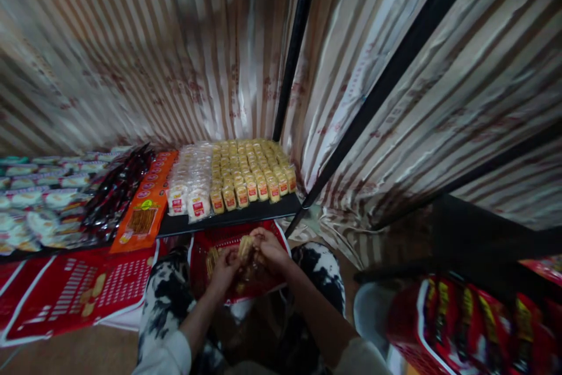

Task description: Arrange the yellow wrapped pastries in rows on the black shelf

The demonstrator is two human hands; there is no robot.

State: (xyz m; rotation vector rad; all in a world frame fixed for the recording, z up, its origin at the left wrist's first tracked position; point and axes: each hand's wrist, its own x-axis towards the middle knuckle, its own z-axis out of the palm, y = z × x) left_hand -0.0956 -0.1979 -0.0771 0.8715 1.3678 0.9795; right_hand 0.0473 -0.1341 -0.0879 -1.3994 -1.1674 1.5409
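Between my knees is a red plastic basket (199, 246) with a pale rim. Over it I hold a small yellow snack packet (245, 247), apparently in clear wrap. My left hand (225, 272) grips the packet's near left side. The fingers of my right hand (273, 253) close on its right side. More yellow packets (213, 259) lie in the basket just left of my left hand. Dim light blurs the finer details of the fingers.
Ahead, a black shelf (246, 214) bears rows of yellow packets (252, 173), whitish packets (189, 179), an orange bag (144, 205) and dark packages (116, 193). A red basket of red bags (478, 316) stands at right. Black poles (373, 91) cross before striped curtains (211, 59).
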